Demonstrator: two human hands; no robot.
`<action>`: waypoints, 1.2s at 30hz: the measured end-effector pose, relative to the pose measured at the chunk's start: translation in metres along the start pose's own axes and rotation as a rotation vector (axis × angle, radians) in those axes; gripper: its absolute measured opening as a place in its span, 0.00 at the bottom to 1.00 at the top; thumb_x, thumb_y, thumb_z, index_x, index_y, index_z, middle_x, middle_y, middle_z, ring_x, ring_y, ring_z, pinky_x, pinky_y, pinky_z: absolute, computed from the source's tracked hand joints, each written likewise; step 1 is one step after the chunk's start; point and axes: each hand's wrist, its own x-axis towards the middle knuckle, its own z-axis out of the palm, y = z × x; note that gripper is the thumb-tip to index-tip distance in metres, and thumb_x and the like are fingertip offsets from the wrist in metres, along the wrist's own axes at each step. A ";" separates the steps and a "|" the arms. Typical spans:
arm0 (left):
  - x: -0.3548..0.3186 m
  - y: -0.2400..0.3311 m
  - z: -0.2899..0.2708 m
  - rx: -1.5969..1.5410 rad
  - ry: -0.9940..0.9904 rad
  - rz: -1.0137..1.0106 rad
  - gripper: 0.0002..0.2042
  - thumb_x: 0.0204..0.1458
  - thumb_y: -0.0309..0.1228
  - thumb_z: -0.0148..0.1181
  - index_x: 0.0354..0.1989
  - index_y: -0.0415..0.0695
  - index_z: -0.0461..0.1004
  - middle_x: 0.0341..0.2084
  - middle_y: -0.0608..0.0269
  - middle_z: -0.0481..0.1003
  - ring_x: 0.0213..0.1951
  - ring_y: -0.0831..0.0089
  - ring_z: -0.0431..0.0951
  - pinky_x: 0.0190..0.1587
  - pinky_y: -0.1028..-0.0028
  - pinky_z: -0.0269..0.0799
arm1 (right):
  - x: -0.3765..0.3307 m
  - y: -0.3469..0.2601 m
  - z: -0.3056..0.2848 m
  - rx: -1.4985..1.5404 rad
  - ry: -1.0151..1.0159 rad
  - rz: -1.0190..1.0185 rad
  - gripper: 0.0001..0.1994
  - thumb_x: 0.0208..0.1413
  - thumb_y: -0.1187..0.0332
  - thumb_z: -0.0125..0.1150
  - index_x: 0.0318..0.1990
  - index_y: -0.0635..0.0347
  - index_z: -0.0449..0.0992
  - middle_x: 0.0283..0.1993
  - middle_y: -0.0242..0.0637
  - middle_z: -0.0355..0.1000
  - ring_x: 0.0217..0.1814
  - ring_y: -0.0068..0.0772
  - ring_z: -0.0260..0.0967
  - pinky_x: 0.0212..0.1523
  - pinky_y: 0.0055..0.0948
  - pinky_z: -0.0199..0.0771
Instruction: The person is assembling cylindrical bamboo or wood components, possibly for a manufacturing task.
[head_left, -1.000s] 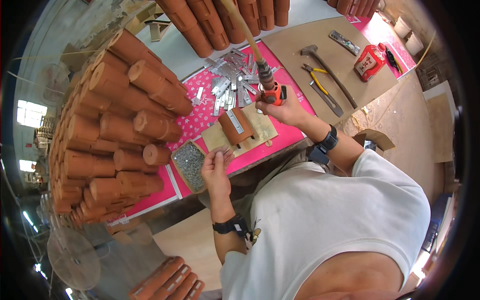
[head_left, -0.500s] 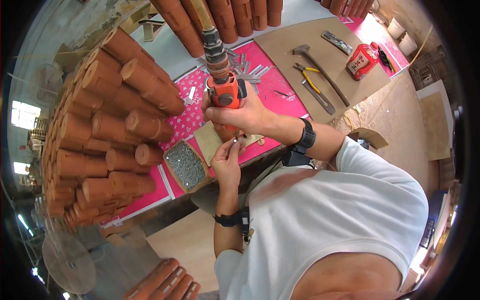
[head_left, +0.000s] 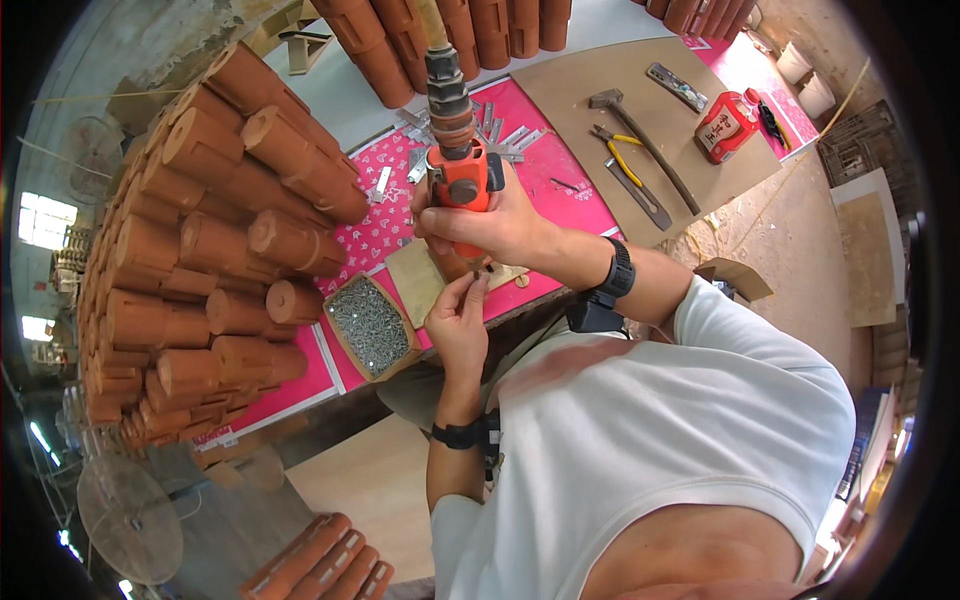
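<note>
My right hand (head_left: 505, 215) is wrapped round an orange power screwdriver (head_left: 463, 185), which has a ribbed dark sleeve and a hose running up from it. The tool's lower end is over the fingertips of my left hand (head_left: 458, 315). That hand is closed in a pinch on a small screw, now mostly hidden between thumb and fingers. Under both hands lie a wooden board (head_left: 412, 275) and a brown cylindrical piece (head_left: 452, 266), partly covered by my right hand. Beside my left hand stands an open box of screws (head_left: 370, 325).
Brown ridged cylinders (head_left: 190, 240) are piled high on the left, with more at the back. Metal strips (head_left: 515, 142) lie on the pink tabletop. A hammer (head_left: 645, 145), yellow-handled pliers (head_left: 622, 160) and a red bottle (head_left: 727, 125) rest on a brown board to the right.
The screwdriver and my right hand have shifted slightly right. My left fingertips have risen a little, and the shiny screw head seen earlier no longer shows.
</note>
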 end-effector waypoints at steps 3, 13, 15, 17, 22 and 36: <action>0.000 0.001 0.002 0.077 0.027 0.050 0.08 0.59 0.24 0.65 0.43 0.32 0.80 0.38 0.59 0.82 0.39 0.75 0.81 0.45 0.77 0.77 | -0.002 -0.001 0.001 0.022 0.016 0.013 0.08 0.54 0.76 0.65 0.40 0.65 0.73 0.31 0.39 0.76 0.27 0.26 0.75 0.30 0.27 0.76; 0.041 0.008 0.007 0.533 0.137 0.417 0.08 0.49 0.26 0.71 0.37 0.40 0.84 0.51 0.56 0.74 0.56 0.56 0.69 0.57 0.62 0.68 | 0.010 0.023 -0.013 -0.066 0.038 -0.072 0.10 0.52 0.73 0.69 0.40 0.62 0.76 0.32 0.28 0.76 0.31 0.16 0.71 0.33 0.23 0.73; 0.050 0.008 0.005 0.659 0.148 0.445 0.07 0.50 0.28 0.71 0.36 0.40 0.85 0.55 0.54 0.72 0.58 0.56 0.67 0.60 0.60 0.65 | 0.015 0.028 -0.015 -0.144 0.064 -0.113 0.10 0.51 0.74 0.69 0.40 0.62 0.76 0.30 0.27 0.75 0.31 0.16 0.70 0.34 0.23 0.73; 0.053 0.006 0.004 0.675 0.142 0.424 0.07 0.50 0.28 0.71 0.36 0.40 0.85 0.55 0.53 0.72 0.59 0.55 0.67 0.61 0.60 0.64 | 0.019 0.036 -0.018 -0.125 0.072 -0.134 0.10 0.51 0.74 0.69 0.40 0.62 0.76 0.30 0.27 0.75 0.31 0.16 0.70 0.34 0.22 0.73; 0.056 -0.003 0.003 0.666 0.152 0.350 0.07 0.50 0.29 0.71 0.36 0.41 0.85 0.58 0.52 0.71 0.62 0.55 0.66 0.64 0.60 0.62 | 0.021 0.049 -0.027 -0.135 0.045 -0.142 0.09 0.51 0.74 0.68 0.39 0.63 0.76 0.30 0.27 0.75 0.31 0.16 0.70 0.34 0.23 0.73; 0.045 -0.013 0.005 0.502 0.025 0.382 0.42 0.44 0.32 0.77 0.68 0.38 0.60 0.66 0.42 0.60 0.68 0.44 0.60 0.68 0.54 0.59 | 0.012 0.058 -0.027 -0.095 0.014 -0.158 0.09 0.50 0.74 0.68 0.38 0.64 0.76 0.32 0.31 0.77 0.34 0.20 0.72 0.38 0.26 0.76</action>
